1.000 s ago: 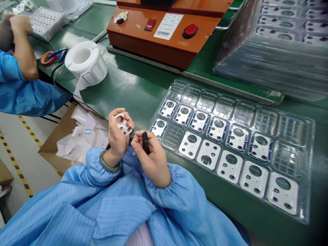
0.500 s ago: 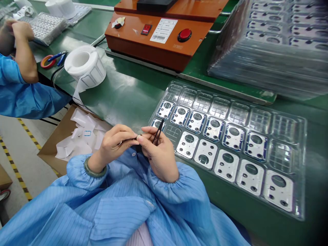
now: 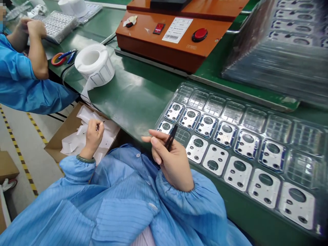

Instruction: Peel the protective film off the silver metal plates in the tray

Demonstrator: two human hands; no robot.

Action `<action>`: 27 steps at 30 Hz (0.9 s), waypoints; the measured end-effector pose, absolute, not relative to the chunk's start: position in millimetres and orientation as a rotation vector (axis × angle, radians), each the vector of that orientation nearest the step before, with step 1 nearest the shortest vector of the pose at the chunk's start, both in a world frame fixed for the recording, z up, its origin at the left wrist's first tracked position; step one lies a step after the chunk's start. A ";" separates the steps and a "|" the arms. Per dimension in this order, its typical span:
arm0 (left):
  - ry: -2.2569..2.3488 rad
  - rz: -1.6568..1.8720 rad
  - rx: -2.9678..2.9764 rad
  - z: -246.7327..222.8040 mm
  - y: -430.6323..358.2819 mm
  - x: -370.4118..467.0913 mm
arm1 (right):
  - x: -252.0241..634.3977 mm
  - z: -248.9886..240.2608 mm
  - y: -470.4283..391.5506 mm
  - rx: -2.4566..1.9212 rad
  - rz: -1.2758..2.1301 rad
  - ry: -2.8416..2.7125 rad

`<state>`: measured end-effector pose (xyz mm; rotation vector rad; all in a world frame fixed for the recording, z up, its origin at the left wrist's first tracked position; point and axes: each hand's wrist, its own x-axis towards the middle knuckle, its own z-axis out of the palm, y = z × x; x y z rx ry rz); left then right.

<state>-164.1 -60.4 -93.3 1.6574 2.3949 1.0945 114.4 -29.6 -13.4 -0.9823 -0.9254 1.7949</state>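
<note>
My right hand [image 3: 174, 155] is raised at the near edge of the green bench, beside the tray. Black tweezers [image 3: 171, 137] are held in it, their tips pointing up. Over a cardboard box of white backing paper, my left hand [image 3: 94, 136] is closed; a small dark spot shows at its fingers, too small to name. Right of my hands lies a clear plastic tray [image 3: 278, 116] with flat silver metal plates [image 3: 196, 148], each with one large hole and smaller ones. Plates in the middle row have blue edging. One pocket near my right fingertips holds no plate.
The cardboard box [image 3: 55, 145] stands below the bench edge at left. A label roll [image 3: 94, 65], red tape [image 3: 58, 59] and blue-handled cutters [image 3: 71, 56] lie behind it. An orange machine [image 3: 159, 44] and stacked trays [image 3: 271, 68] are farther back. A co-worker's arms [image 3: 38, 51] are at left.
My hands were together, fingertips touching; now they are apart. The left has moved left over the box. The right keeps the tweezers. The view has shifted slightly left.
</note>
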 end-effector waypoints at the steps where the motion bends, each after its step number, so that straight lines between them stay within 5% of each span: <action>1: 2.423 0.973 1.596 -105.0 -63.1 -173.2 | 113.9 -13.6 -29.5 -0.982 1.796 -0.947; 11: 2.496 0.346 1.013 -186.5 -69.9 -203.4 | 109.3 -14.4 -32.9 -1.083 1.714 -1.117; 27: 2.311 0.820 0.672 -207.6 -44.6 -201.2 | 110.1 -13.8 -33.7 -1.078 1.702 -1.154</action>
